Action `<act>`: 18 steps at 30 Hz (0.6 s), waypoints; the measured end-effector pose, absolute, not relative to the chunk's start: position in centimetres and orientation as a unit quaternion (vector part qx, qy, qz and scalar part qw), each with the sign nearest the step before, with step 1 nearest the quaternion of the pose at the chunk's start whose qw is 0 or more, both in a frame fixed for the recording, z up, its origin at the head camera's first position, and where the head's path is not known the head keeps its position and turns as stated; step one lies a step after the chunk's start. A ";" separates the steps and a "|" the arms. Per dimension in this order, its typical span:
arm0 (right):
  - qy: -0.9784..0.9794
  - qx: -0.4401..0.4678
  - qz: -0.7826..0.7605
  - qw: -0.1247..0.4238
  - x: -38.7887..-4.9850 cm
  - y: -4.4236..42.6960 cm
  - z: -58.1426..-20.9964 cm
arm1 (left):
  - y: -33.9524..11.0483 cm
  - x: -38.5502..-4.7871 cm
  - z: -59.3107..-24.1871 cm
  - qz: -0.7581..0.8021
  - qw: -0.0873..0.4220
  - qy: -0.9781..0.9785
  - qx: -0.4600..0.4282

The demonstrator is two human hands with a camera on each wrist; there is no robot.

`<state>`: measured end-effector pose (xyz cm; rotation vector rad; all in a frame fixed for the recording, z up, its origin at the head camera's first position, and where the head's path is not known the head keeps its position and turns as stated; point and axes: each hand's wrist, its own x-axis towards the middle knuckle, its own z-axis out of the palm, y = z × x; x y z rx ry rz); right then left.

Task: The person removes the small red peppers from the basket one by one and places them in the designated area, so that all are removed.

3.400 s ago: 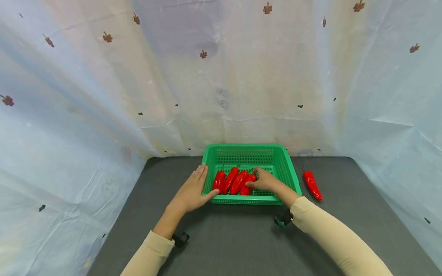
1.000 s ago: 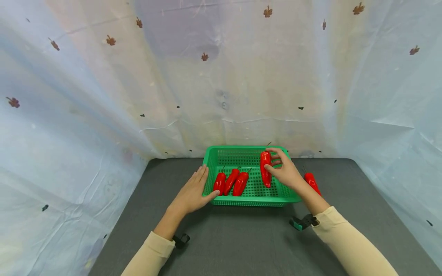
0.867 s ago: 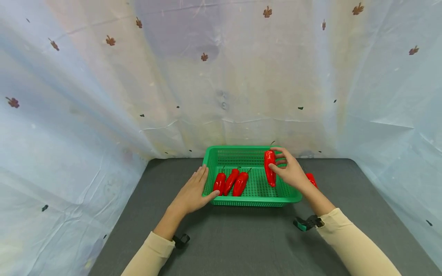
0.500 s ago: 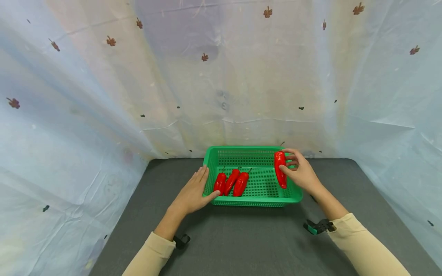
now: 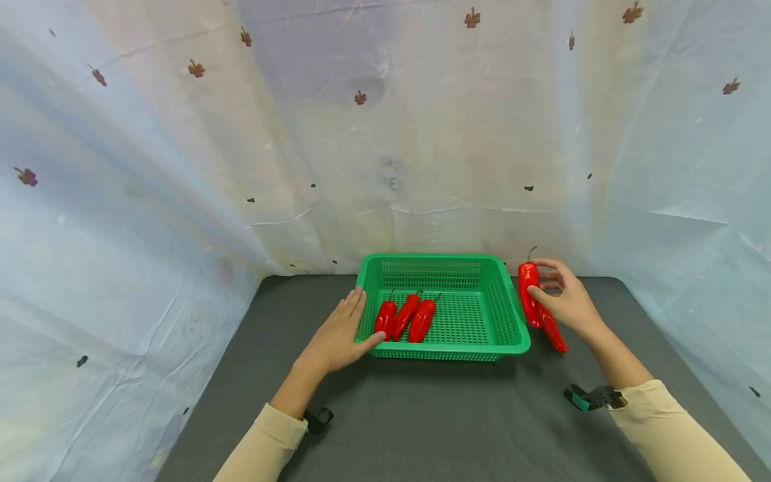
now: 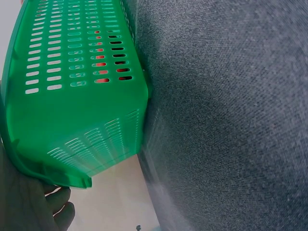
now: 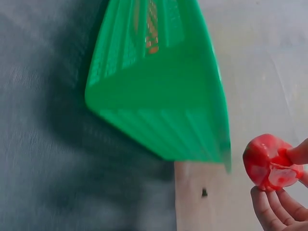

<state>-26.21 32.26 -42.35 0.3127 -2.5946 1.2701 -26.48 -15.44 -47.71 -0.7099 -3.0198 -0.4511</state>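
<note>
Held pepper: just right of the green basket, outside its wall, pinched between thumb and fingers of the right hand.
Its long axis: runs away from the person, stem at the far end, tip pointing back and slightly right.
Loose pepper: on the dark table, nearer the person and a little right of that tip, slanted similarly; I can't tell whether the two touch.
Nearer hand: the right; the left hand is across the basket, well apart.
Left hand's state: fingers straight along the left rim, no pepper grasped.
Basket peppers: three, side by side, toward the left end.
</note>
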 end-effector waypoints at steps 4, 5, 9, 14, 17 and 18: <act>-0.893 0.088 0.427 0.108 -26.3 34.1 -42.7 | -15.5 -26.5 -47.8 -0.144 0.003 -0.964 -0.225; -0.895 0.083 0.426 0.106 -26.3 34.5 -42.9 | -15.5 -26.6 -47.9 -0.143 0.004 -0.964 -0.225; -0.902 0.060 0.418 0.094 -26.7 36.3 -43.6 | -15.5 -26.6 -47.9 -0.141 0.006 -0.964 -0.226; -0.911 0.033 0.406 0.070 -27.2 38.4 -44.7 | -15.5 -26.7 -47.9 -0.141 0.006 -0.964 -0.226; -0.914 0.024 0.400 0.060 -27.2 39.3 -45.3 | -15.5 -26.7 -47.9 -0.142 0.005 -0.964 -0.226; -0.914 0.023 0.400 0.058 -27.2 39.5 -45.5 | -15.5 -26.7 -48.0 -0.142 0.004 -0.964 -0.226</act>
